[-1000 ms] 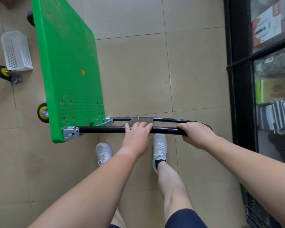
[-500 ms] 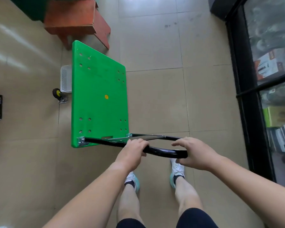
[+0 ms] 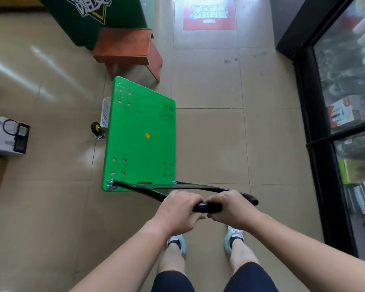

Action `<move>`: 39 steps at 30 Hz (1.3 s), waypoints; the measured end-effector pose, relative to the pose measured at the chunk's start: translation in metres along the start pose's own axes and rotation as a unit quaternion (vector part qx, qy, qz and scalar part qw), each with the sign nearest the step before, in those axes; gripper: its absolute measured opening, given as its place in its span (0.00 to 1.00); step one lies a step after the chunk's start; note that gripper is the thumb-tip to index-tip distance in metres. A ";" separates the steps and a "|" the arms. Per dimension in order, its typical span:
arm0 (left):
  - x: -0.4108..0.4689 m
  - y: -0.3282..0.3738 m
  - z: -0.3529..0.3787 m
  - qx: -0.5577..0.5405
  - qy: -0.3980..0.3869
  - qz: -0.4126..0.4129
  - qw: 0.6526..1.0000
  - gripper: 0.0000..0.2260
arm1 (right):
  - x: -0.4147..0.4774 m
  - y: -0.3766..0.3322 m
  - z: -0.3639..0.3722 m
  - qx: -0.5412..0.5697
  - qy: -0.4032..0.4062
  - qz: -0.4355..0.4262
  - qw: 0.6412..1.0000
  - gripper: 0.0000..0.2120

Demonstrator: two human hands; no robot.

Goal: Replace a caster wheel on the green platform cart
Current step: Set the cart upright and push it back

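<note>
Now that the fingers (image 3: 195, 199) of the left hand (image 3: 177, 209) and right hand (image 3: 234, 207) are clamped side by side on the black handle (image 3: 209, 208), the green platform cart (image 3: 139, 133), tipped on its edge a second ago, lies deck-up on the floor ahead. A loose caster wheel (image 3: 96, 128) sits beside a white basket (image 3: 105, 111) at its left edge. The swap looks finished, and a test roll seems likely next.

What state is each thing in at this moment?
Cart: deck facing up, wheels hidden.
Handle: raised, gripped by both hands.
Left hand: fingers curled round handle.
Right hand: fingers curled round handle.
Loose wheel: on floor, left of cart.
Basket: on floor, partly hidden by cart.
Stool: upright.
</note>
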State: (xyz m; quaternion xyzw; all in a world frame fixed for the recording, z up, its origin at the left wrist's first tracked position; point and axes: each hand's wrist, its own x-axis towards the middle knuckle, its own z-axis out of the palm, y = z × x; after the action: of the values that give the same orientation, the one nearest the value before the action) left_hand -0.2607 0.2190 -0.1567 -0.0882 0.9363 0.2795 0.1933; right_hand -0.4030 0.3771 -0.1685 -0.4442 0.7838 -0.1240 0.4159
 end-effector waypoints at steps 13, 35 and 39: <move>-0.103 -0.098 -0.075 0.022 0.026 -0.023 0.999 0.13 | 0.019 -0.045 0.001 0.020 -0.035 0.087 0.995 0.21; -0.183 -0.073 -0.026 -0.008 0.031 -0.121 0.992 0.16 | -0.048 -0.091 0.033 -0.043 0.038 0.097 0.994 0.16; -0.215 -0.071 -0.009 -0.006 0.023 -0.147 0.989 0.16 | -0.062 -0.111 0.048 -0.073 0.033 0.081 0.993 0.19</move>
State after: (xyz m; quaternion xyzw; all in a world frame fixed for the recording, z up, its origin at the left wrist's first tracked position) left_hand -0.0486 0.1669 -0.0961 -0.2327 0.9155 0.2518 0.2106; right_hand -0.2847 0.3710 -0.1024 -0.4041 0.8376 -0.0469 0.3645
